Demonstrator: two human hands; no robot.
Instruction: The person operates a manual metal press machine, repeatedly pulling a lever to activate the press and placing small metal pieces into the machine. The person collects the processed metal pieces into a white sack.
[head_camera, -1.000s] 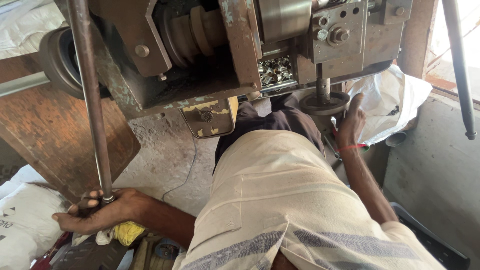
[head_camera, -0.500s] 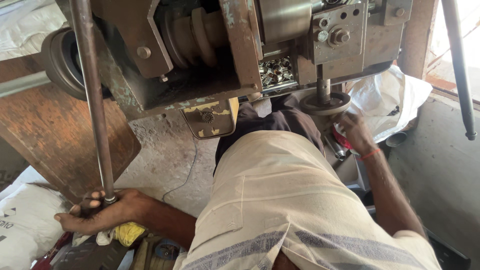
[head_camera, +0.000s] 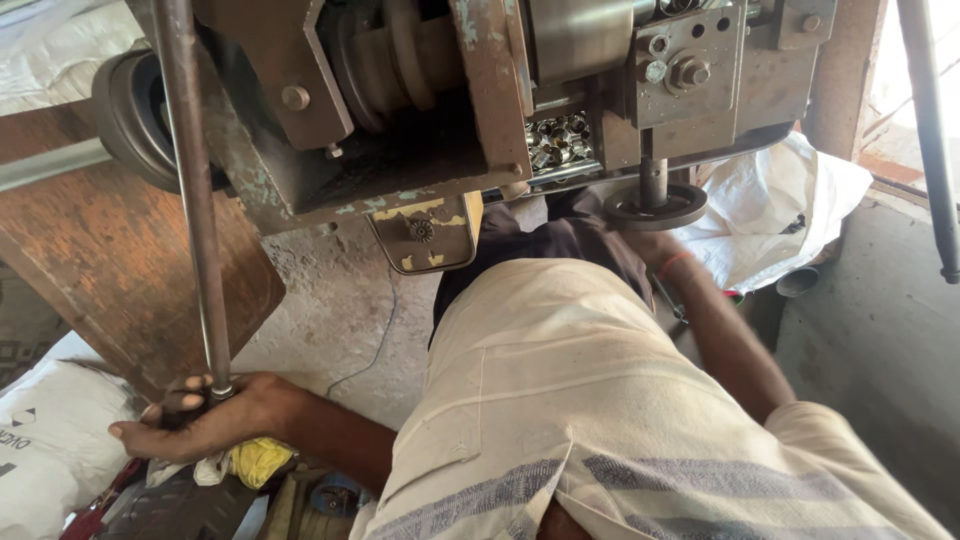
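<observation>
Left hand fingers wrapped round long grey steel lever rod; right hand hidden under round dark metal handwheel, finger state can't tell; rusty machine frame blocks view.

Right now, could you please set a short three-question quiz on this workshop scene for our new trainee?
1. True or false: the left hand grips the foot of the long metal rod.
2. What lies just below that hand? A) a yellow cloth B) a green bucket C) a red brick
3. Where does the right forearm reach?

Key: 1 true. 2 A. 3 Up beneath the round black wheel of the machine; the hand itself is hidden.
</observation>
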